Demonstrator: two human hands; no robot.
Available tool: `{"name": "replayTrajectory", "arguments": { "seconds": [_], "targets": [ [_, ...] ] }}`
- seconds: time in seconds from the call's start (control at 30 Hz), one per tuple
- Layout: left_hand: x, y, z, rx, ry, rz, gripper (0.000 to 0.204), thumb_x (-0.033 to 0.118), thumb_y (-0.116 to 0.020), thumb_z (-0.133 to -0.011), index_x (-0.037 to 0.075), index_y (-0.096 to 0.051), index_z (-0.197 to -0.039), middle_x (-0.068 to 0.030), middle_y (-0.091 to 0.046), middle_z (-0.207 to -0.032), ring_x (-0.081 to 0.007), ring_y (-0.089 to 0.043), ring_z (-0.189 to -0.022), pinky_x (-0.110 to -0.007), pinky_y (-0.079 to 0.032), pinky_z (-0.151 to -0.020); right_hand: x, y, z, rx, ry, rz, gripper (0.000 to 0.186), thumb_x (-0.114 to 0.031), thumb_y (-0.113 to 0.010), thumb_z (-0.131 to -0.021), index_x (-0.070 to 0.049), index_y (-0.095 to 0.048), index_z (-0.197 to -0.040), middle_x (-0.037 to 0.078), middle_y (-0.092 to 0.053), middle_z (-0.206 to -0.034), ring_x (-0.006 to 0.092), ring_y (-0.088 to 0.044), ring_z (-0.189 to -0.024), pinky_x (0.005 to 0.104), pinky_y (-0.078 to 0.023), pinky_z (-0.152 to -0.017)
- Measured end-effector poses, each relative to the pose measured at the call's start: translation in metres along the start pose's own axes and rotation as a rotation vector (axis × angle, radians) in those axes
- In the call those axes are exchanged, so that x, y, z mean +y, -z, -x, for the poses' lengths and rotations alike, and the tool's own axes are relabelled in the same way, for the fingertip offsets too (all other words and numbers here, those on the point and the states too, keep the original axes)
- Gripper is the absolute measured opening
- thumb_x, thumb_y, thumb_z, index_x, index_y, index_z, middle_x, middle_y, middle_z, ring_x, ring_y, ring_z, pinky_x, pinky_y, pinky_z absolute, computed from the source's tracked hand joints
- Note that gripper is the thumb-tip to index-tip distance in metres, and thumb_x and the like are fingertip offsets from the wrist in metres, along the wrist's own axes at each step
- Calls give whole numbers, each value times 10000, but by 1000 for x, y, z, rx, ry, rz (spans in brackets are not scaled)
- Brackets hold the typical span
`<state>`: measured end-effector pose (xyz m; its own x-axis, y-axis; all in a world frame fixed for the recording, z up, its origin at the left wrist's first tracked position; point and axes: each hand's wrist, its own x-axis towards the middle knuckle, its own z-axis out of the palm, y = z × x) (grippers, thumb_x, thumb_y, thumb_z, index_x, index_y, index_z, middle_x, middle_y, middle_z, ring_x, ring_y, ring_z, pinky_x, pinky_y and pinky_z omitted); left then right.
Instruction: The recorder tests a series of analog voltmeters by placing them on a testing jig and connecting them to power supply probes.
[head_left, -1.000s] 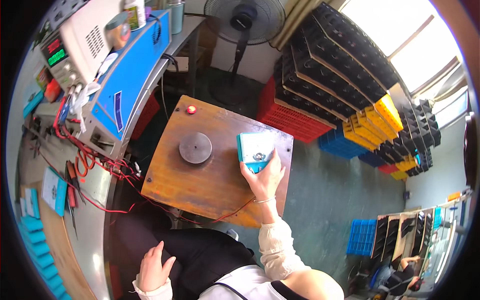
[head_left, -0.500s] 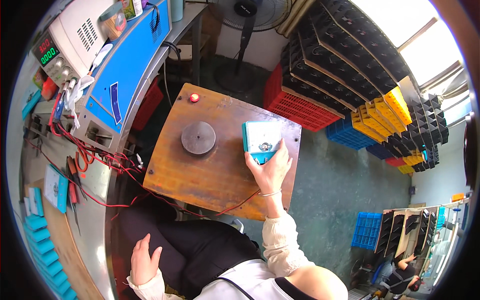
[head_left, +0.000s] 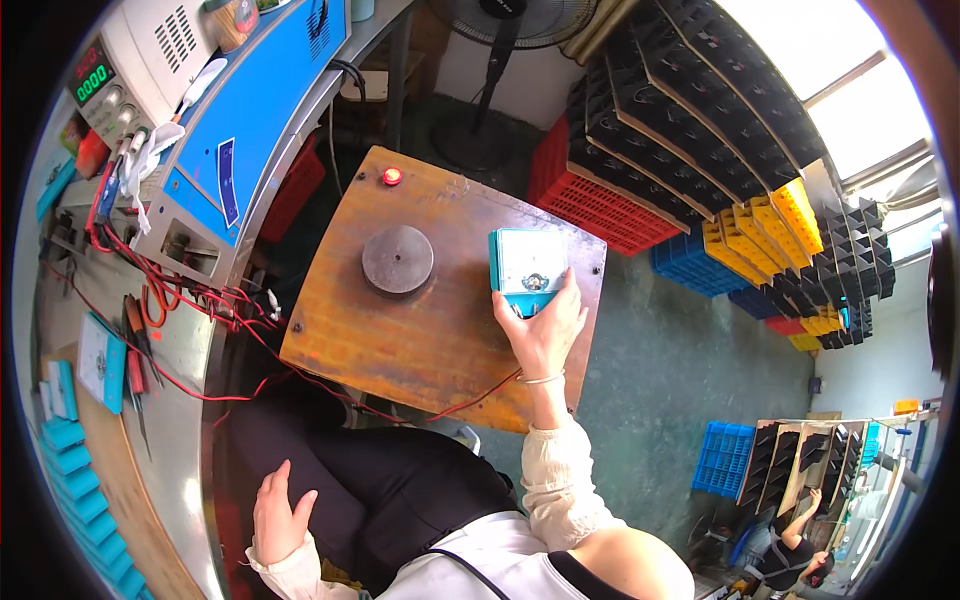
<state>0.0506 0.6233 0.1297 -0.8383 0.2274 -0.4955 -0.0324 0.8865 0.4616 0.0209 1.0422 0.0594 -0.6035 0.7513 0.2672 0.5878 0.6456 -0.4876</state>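
A teal panel meter [head_left: 531,258] with a white face lies on the right part of a worn wooden table [head_left: 400,345]. My right hand [head_left: 544,330] grips its near end, thumb on the left side and fingers on the right. The hand partly covers the metal terminals at that end. A thin bracelet circles my right wrist, and a red wire [head_left: 468,412] runs along the table's near edge up to it. My left hand [head_left: 281,515] hovers by my left thigh, fingers apart, with nothing in it.
A round grey metal disc [head_left: 398,260] sits left of the meter, and a red light [head_left: 391,177] glows at the table's far corner. The left bench carries a power supply [head_left: 140,70], red leads, pliers [head_left: 138,335] and several teal meters [head_left: 80,480]. Stacked crates [head_left: 610,205] stand right.
The whole view has shifted slightly. My right hand still grips the meter in about the same place on the table, and my left hand stays open near my thigh.
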Motion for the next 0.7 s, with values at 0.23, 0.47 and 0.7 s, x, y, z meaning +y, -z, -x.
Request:
{"name": "replayTrajectory", "arguments": {
  "seconds": [0.23, 0.47, 0.7],
  "targets": [
    [-10, -5, 8, 58, 42, 39, 632, 144, -771, -816, -32, -518, -1367, -259, -585, -1288, -424, -573, -1181, -456, -473, -1006, -25, 6, -15, -91, 26, -20, 1142, -519, -860, -657, 33, -300, -1486, 231, -460, -1441, 392, -419, -1371, 692, -226, -1120],
    [-21, -1, 39, 229, 119, -20, 633, 238, -766, -828, -22, -530, -1355, -248, -607, -1220, -431, -589, -1112, -458, -489, -966, -80, -19, -20, -159, 154, -174, 1109, -461, -874, -628, 28, -343, -1471, 218, -488, -1423, 363, -444, -1361, 679, -181, -1145],
    [-40, -25, 77, 504, 143, -14, 582, 265, -770, -824, -13, -573, -1296, -217, -649, -1112, -402, -626, -1026, -456, -509, -912, -182, -103, -31, -242, 397, -413, 1047, -471, -878, -642, 59, -416, -1418, 260, -522, -1360, 417, -486, -1293, 496, -356, -1108]
  ]
}}
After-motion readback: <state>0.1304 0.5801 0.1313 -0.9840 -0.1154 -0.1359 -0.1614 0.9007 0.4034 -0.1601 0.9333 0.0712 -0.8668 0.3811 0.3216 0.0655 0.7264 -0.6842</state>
